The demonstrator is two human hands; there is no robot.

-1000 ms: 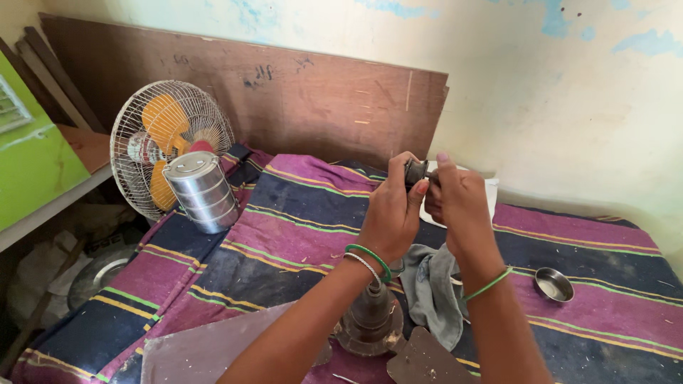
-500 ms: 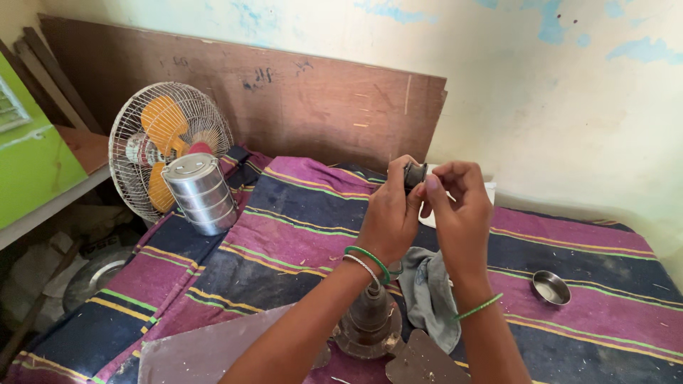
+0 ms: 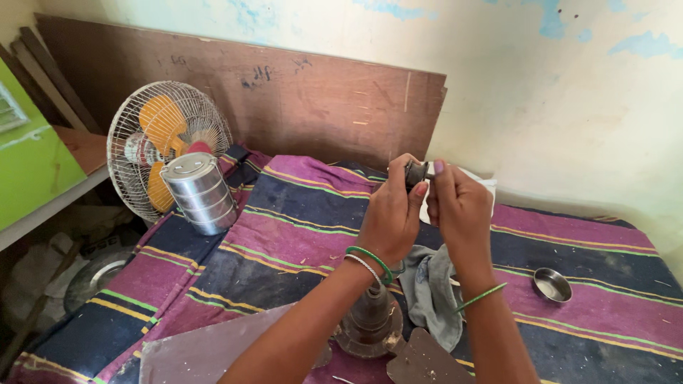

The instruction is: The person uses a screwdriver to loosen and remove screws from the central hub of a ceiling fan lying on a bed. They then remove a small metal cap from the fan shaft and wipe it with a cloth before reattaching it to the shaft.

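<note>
A small dark metal part (image 3: 416,172), round and stubby like a knob or cap, is held up at chest height between both hands, above the striped cloth (image 3: 299,220) that covers the table. The left hand (image 3: 391,213) wraps it from the side with thumb and fingers closed on it, and the right hand (image 3: 459,210) pinches its other end with thumb and forefinger, so both hands are holding the same piece. It looks hard, stiff and light enough for fingertips, probably greasy and therefore slippery; the ribbed round edge seems the best place to grip it.

Directly below the wrists stands a worn metal fan motor base (image 3: 370,323), with dull fan blades (image 3: 213,352) lying flat beside it. A grey rag (image 3: 434,288) is crumpled just right of the base. Farther right, well apart, sits a small steel bowl (image 3: 553,284). At the far left of the cloth a stacked steel lunch tin (image 3: 198,192) stands upright, in front of a caged table fan (image 3: 163,146) with orange blades. A brown board (image 3: 284,99) leans against the patchy wall behind.
</note>
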